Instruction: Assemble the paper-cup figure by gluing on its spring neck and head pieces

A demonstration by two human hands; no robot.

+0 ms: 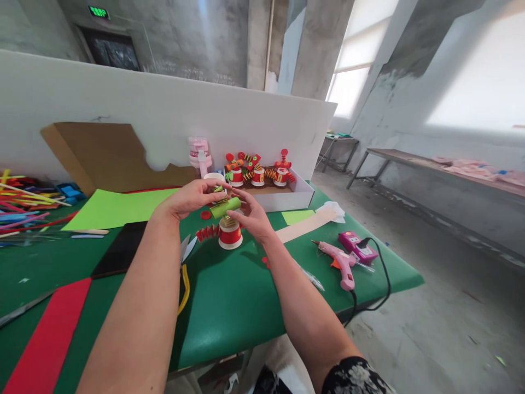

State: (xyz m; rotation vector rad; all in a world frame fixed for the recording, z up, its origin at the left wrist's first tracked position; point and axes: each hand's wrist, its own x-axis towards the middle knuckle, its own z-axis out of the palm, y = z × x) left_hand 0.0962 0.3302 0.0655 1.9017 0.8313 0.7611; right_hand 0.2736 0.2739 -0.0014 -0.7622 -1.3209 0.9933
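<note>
My left hand [189, 198] and my right hand [251, 216] both pinch a small rolled green paper tube [225, 208] held just above a red and white paper cup figure [230, 235] that stands upside down on the green table [229, 306]. A red folded paper arm [206, 232] sticks out from the cup's left side. Both hands have their fingers closed on the tube.
A white box [287, 197] with several finished cup figures [258, 172] stands behind. A pink glue gun [337, 261] and pink power strip [357, 247] lie right. Green paper [118, 208], a red strip [49, 339], a black phone [121, 249], coloured sticks [24, 208] and cardboard [102, 156] lie left.
</note>
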